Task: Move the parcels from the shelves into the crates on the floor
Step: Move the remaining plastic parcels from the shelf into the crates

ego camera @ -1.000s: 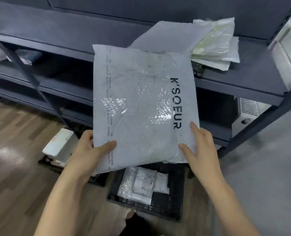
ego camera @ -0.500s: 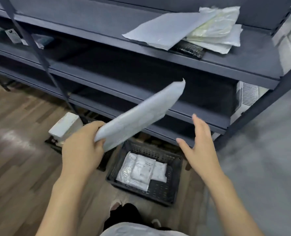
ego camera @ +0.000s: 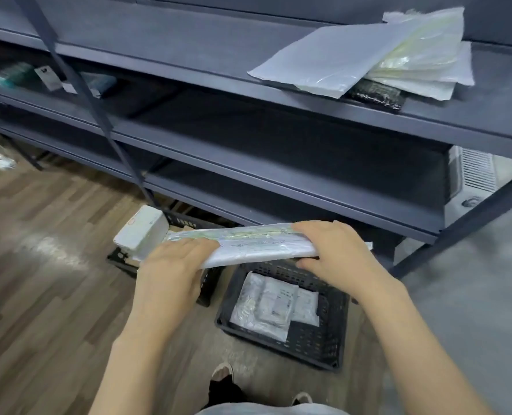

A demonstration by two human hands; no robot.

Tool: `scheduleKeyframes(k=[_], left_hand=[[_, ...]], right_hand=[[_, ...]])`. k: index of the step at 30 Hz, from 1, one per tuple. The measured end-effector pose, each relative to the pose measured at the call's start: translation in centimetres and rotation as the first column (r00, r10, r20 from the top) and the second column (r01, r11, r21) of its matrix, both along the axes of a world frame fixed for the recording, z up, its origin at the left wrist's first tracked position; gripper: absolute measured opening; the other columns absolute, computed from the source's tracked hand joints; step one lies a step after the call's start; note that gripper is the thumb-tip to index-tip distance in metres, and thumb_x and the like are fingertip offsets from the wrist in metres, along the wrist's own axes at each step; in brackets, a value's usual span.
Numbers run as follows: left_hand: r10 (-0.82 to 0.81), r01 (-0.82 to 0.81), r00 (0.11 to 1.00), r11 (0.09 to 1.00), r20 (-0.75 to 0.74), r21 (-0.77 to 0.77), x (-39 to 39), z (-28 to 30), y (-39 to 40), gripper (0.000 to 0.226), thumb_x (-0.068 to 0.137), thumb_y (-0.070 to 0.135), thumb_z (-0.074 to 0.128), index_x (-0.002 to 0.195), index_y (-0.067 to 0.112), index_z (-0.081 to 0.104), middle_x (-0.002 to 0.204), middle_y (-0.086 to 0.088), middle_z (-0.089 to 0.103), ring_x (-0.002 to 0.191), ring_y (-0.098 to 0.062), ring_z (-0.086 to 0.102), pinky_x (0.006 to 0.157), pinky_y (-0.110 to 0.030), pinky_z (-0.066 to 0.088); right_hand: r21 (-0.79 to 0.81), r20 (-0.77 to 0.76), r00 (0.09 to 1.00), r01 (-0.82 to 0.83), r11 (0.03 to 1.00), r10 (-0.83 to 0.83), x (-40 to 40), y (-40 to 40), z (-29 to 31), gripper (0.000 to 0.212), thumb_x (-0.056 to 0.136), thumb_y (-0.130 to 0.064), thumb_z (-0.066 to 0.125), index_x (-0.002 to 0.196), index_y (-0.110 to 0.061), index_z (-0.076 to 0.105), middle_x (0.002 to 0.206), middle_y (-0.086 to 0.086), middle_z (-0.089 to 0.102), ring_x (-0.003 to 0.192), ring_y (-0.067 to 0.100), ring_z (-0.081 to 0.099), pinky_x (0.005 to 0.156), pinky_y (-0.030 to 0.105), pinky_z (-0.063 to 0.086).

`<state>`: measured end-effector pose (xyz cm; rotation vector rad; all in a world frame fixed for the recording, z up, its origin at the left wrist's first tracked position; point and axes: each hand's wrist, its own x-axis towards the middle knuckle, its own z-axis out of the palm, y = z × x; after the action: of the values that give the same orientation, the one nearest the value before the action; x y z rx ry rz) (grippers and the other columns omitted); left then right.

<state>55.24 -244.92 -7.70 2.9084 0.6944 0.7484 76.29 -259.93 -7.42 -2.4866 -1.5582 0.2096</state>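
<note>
A dark grey metal shelving unit (ego camera: 278,163) fills the upper part of the view, its long shelves running from the left edge to the right. On the top visible shelf at the right lies a loose pile of parcels (ego camera: 368,61): a flat grey mailer, a pale bag with greenish contents, and a small black packet tucked beneath them. A few small items (ego camera: 48,79) sit far left on a lower shelf, too blurred to name.

The floor is wood-look planking (ego camera: 39,280) on the left and plain grey (ego camera: 473,295) on the right. A black plastic crate (ego camera: 323,339) stands on the floor under the hands, with several white bagged parcels lying flat inside. A second black crate (ego camera: 123,259) stands to its left, with a white box (ego camera: 142,232) on top.

Above the first crate, the left hand (ego camera: 174,265) and the right hand (ego camera: 335,253) hold a flat white mailer (ego camera: 260,244) almost edge-on and level, fingers curled over its top and thumbs beneath. A white appliance (ego camera: 470,181) stands behind the shelving at the right.
</note>
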Motion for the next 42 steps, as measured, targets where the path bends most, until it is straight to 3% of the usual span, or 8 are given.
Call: scheduleKeyframes(k=[5,12,17,21,27,30,36,42], left_hand=[[-0.030,0.031,0.998,0.999,0.052,-0.010,-0.6,-0.2,2.6,0.040,0.061,-0.002,0.050,0.092,0.012,0.070,0.093,0.002,0.071,0.090,-0.015,0.052,0.073,-0.026,0.038],[-0.010,-0.003,0.998,0.977,-0.058,-0.212,-1.4,-0.8,7.2,0.036,0.069,0.016,0.070,0.105,0.015,0.068,0.105,0.002,0.067,0.099,-0.022,0.062,0.084,-0.031,0.047],[0.177,-0.404,0.884,0.755,-0.434,-0.516,-1.7,0.7,8.4,0.118,0.042,0.081,0.066,0.144,0.029,0.035,0.153,-0.007,0.023,0.141,-0.030,0.017,0.113,-0.045,0.020],[0.022,-0.554,0.774,0.509,-0.633,-0.659,-2.4,1.2,9.7,0.155,0.014,0.092,0.059,0.144,0.047,-0.015,0.157,-0.003,-0.012,0.145,-0.028,0.007,0.115,-0.044,0.021],[0.122,-0.403,0.901,0.593,-0.417,-0.697,-2.6,2.2,10.3,0.127,0.035,0.077,0.070,0.143,0.054,0.008,0.136,0.001,0.029,0.116,-0.018,0.040,0.085,-0.025,0.041],[0.219,-0.368,0.927,0.689,-0.304,-0.625,-2.6,2.2,9.8,0.112,0.040,0.076,0.061,0.143,0.048,0.023,0.140,-0.001,0.030,0.125,-0.020,0.038,0.100,-0.033,0.037],[0.253,-0.278,0.960,0.911,-0.119,-0.303,-3.3,1.6,10.4,0.106,0.059,0.092,0.039,0.141,0.025,0.042,0.135,-0.020,0.039,0.117,-0.039,0.043,0.089,-0.051,0.043],[0.167,-0.163,0.986,0.977,0.015,-0.137,-4.5,2.9,11.2,0.086,0.074,0.084,0.032,0.135,0.024,0.042,0.130,-0.022,0.041,0.108,-0.038,0.046,0.070,-0.045,0.044]], right_hand=[[0.101,0.095,0.995,-0.030,0.994,0.020,-1.0,2.5,-1.6,0.042,0.072,-0.025,0.079,0.113,-0.030,0.067,0.107,-0.008,0.071,0.093,0.020,0.067,0.075,0.032,0.051],[0.280,0.220,0.974,-0.120,0.953,0.058,-1.6,4.5,-1.4,0.054,0.048,-0.010,0.089,0.099,-0.020,0.073,0.095,-0.006,0.073,0.084,0.018,0.069,0.073,0.028,0.052],[0.375,0.324,0.945,-0.182,0.909,0.056,-2.1,5.9,-1.6,0.057,0.049,0.003,0.081,0.101,-0.016,0.073,0.106,-0.003,0.072,0.094,0.022,0.069,0.088,0.030,0.037],[0.438,0.413,0.909,-0.256,0.862,0.060,-2.3,6.5,-1.8,0.049,0.067,0.005,0.053,0.108,-0.016,0.071,0.113,-0.002,0.069,0.103,0.025,0.066,0.091,0.034,0.039],[0.455,0.409,0.912,-0.242,0.857,0.041,-2.3,7.3,-1.4,0.047,0.070,-0.002,0.054,0.111,-0.018,0.069,0.116,-0.004,0.068,0.105,0.022,0.064,0.094,0.032,0.036],[0.402,0.326,0.944,-0.193,0.895,0.057,-2.2,7.7,-1.1,0.049,0.065,-0.010,0.072,0.114,-0.019,0.068,0.119,-0.004,0.066,0.108,0.022,0.063,0.096,0.032,0.034],[0.096,-0.076,0.982,-0.163,0.982,0.171,-2.3,7.7,-0.4,0.083,0.076,-0.076,0.033,0.146,-0.032,0.030,0.157,-0.003,0.017,0.145,0.017,0.012,0.117,0.038,0.010],[0.171,-0.041,0.993,-0.102,0.980,0.111,-0.5,7.4,1.9,0.088,0.073,-0.078,0.030,0.149,-0.035,0.017,0.158,-0.007,0.007,0.146,0.014,0.002,0.118,0.034,0.002]])
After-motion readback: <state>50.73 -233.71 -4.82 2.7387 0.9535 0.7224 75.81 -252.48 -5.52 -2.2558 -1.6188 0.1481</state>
